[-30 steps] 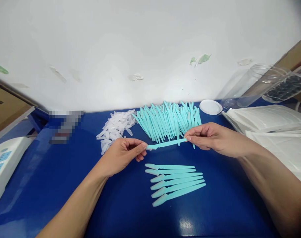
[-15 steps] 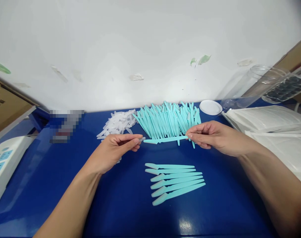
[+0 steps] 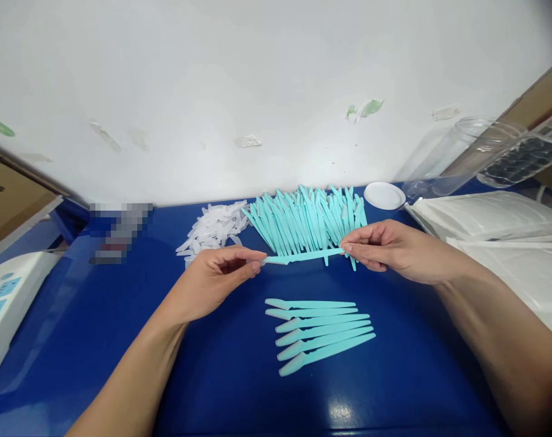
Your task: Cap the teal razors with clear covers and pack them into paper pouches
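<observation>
A turquoise eyebrow razor is held level above the blue table, its handle end pinched between thumb and fingers of my right hand. At its blade end is my left hand, with thumb and forefinger closed on a small clear blade cap that they mostly hide. How far the cap covers the blade I cannot tell. Behind my hands lies a dense heap of turquoise razors. Left of it is a pile of clear caps. Several razors lie side by side nearer me, blade ends to the left.
A white round lid lies right of the heap, near a clear plastic jar. White padded packages cover the right side. On the left are a white power strip and a cardboard box. A wall stands behind the table.
My left hand has moved slightly right, bringing the cap against the razor's blade end; the gap between them has closed. My right hand keeps its hold on the handle.
</observation>
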`<state>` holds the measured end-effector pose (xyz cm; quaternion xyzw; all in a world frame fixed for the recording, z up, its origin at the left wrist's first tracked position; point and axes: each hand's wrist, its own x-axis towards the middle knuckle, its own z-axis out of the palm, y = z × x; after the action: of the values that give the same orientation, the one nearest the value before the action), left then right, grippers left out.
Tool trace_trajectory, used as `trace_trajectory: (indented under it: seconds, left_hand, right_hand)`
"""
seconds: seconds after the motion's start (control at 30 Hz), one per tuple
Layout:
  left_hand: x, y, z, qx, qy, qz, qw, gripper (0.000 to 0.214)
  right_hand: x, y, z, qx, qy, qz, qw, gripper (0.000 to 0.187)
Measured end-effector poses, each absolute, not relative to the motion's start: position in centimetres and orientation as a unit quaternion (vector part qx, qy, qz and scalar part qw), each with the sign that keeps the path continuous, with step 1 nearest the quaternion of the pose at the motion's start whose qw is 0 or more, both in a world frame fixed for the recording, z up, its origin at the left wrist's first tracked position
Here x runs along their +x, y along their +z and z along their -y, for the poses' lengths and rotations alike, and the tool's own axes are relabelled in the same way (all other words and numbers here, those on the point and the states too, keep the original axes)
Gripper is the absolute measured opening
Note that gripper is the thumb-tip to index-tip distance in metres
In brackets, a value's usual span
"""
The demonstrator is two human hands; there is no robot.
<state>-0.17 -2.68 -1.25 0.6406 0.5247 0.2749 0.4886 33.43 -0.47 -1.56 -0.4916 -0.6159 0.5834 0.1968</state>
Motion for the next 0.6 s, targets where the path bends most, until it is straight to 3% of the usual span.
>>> trace_trajectory:
  seconds: [0.27, 0.5, 0.6]
  left_hand:
    - [1.2, -2.1, 3.2, 0.644, 0.226, -0.51, 0.524, 0.031]
    - [0.3, -1.0, 3.1, 0.717, 0.242, -0.49, 0.433, 0.027]
    - [-0.2, -0.6, 2.7, 0.687, 0.242, -0.519, 0.446, 0.031]
  right_hand:
    - [32.6, -1.7, 0.5, -0.484, 0.599, 0.609, 0.19, 0.037]
    - [32.9, -1.7, 0.5, -0.488, 0.607, 0.593, 0.203, 0.04]
    - [33.4, -1.9, 0.4, -0.49, 0.605, 0.591, 0.211, 0.038]
